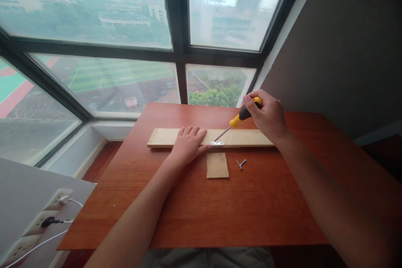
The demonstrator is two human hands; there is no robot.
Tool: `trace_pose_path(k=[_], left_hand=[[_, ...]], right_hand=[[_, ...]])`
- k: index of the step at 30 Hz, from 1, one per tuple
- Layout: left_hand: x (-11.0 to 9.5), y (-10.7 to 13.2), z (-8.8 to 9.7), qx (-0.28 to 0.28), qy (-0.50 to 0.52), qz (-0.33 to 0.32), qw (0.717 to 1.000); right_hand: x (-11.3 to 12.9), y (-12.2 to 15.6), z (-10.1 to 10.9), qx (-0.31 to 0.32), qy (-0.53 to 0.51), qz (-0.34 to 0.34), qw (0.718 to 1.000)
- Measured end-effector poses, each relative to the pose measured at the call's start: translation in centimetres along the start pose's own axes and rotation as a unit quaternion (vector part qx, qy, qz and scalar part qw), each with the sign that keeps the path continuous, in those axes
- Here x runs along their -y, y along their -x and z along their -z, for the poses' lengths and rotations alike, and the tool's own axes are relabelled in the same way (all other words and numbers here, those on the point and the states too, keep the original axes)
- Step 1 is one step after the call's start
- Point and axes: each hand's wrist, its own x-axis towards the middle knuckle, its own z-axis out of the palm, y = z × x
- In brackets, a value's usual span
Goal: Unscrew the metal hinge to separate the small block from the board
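Note:
A long pale wooden plank (pixel 248 137) lies across the red-brown table (pixel 194 213). My left hand (pixel 187 144) rests flat on the plank, fingers spread, pressing it down. My right hand (pixel 266 115) grips a screwdriver (pixel 241 116) with a yellow and black handle. Its shaft slants down to a small metal hinge (pixel 217 143) at the plank's near edge. A small square wooden piece (pixel 217 165) lies just in front of the hinge. Two loose screws (pixel 241 163) lie to its right.
Large windows (pixel 125 29) stand behind the table, with a grey wall (pixel 345 50) on the right. A white power strip (pixel 40 222) with plugged cables sits at lower left, off the table.

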Motion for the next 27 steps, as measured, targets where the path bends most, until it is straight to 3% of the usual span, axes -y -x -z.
trace_pose_path(k=[9,18,27], left_hand=[[-0.6,0.1,-0.5,-0.025,-0.004,0.002,1.0],[-1.1,0.0,-0.1,-0.006,0.007,0.014,1.0],[0.0,0.2,-0.2,-0.007,-0.003,-0.002,1.0]], right_hand=[[0.9,-0.2,-0.2,0.009,0.032,0.036,0.999],[1.1,-0.3,-0.5,0.024,0.053,0.042,0.997],[3.1,-1.3,-0.9,0.05,0.164,0.097,0.98]])
